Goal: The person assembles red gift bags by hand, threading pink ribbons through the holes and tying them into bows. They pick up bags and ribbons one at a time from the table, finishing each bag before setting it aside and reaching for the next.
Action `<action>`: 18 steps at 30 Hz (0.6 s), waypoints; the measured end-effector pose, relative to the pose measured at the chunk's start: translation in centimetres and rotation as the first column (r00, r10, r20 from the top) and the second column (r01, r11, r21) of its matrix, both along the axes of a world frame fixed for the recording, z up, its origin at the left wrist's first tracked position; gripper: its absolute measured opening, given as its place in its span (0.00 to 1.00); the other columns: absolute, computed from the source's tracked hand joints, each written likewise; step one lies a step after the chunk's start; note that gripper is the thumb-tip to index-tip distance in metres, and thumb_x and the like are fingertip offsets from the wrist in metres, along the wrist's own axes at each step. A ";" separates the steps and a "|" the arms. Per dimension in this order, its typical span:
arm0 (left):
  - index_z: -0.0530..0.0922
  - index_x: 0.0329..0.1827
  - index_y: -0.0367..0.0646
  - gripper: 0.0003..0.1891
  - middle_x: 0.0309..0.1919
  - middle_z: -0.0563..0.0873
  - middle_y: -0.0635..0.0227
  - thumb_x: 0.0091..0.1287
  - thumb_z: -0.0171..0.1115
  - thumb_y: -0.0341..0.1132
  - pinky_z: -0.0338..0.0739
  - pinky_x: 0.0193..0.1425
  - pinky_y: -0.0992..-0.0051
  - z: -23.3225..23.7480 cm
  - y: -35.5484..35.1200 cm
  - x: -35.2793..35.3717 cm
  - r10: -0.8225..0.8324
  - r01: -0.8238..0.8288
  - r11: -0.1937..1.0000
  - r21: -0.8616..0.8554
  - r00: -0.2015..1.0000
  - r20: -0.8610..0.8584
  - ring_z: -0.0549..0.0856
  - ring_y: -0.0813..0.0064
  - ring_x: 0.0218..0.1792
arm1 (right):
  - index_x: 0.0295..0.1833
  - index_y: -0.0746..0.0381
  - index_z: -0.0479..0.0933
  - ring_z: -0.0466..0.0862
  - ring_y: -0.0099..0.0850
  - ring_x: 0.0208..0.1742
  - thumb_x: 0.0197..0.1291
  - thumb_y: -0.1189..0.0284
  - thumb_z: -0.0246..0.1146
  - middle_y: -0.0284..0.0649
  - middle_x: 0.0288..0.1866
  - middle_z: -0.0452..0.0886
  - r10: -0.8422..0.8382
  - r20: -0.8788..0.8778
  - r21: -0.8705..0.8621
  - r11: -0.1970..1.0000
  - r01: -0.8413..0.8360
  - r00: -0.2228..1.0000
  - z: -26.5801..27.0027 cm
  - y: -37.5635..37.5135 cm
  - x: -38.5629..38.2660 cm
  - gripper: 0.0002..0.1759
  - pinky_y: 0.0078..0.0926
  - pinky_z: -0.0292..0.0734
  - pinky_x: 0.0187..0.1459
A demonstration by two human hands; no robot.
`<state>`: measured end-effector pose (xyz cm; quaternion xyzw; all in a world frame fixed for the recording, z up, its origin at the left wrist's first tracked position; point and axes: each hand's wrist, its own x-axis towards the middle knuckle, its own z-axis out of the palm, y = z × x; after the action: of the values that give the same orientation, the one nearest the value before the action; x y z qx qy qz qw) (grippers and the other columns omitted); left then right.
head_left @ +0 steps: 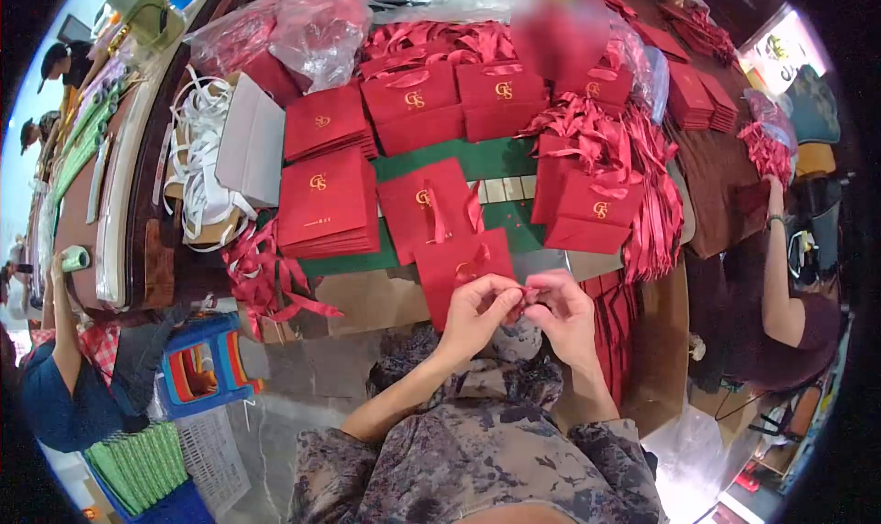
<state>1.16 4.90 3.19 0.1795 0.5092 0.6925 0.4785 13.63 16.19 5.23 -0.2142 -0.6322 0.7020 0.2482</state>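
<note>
My left hand (482, 315) and my right hand (564, 317) meet just above my lap, fingertips pinched together. Between them shows a small bit of red ribbon (527, 293), mostly covered by the fingers. Directly behind my left hand, a red paper bag (459, 260) with a gold mark leans over the table edge, partly hidden by that hand. Beyond it lies another red bag (424, 198) with ribbon handles. A stack of flat red bags (328, 198) sits to the left, and more bags with ribbons (598, 210) are piled on the right.
Loose red ribbons hang at the left (271, 281) and right (653, 203) of the table. A white box (252, 139) stands beside tangled white straps (197, 157). Co-workers' arms reach in on the left (66, 327) and right (778, 267). A blue stool (206, 368) is at lower left.
</note>
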 end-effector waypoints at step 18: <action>0.83 0.54 0.43 0.16 0.48 0.82 0.60 0.62 0.70 0.30 0.75 0.55 0.60 -2.9 -3.5 -8.2 -0.100 -0.435 0.880 -0.193 0.227 -0.969 0.79 0.54 0.50 | 0.48 0.67 0.82 0.84 0.21 0.45 0.67 0.79 0.67 0.35 0.42 0.85 -0.091 0.288 0.171 0.984 0.042 0.953 -1.1 -1.7 -4.7 0.06 0.19 0.78 0.48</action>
<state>-7.02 1.36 0.30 0.3973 0.8471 0.3529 0.0107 8.92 14.44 4.10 -0.3169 -0.7099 0.5992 0.1914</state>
